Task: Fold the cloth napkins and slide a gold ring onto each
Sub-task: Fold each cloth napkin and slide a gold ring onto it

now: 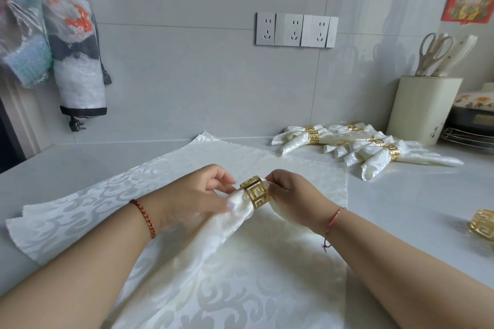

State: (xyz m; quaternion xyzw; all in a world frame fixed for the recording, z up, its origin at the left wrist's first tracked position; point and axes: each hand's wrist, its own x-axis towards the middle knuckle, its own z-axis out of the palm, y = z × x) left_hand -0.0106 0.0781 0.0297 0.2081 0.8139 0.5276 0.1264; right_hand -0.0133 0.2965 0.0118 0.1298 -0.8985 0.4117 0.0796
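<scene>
Your left hand [197,192] grips the napkin [227,224] over the counter [401,208]; your right hand [291,195] pinches the tip poking through the ring [255,192]. Slippery, limp satin, so keep hold close to the ring.

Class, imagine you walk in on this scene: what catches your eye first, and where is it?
At the centre, the left hand and right hand work a gold ring onto a rolled white napkin. Behind to the right lies a pile of finished napkins, already ringed, and a spare ring sits at the right edge.
</scene>
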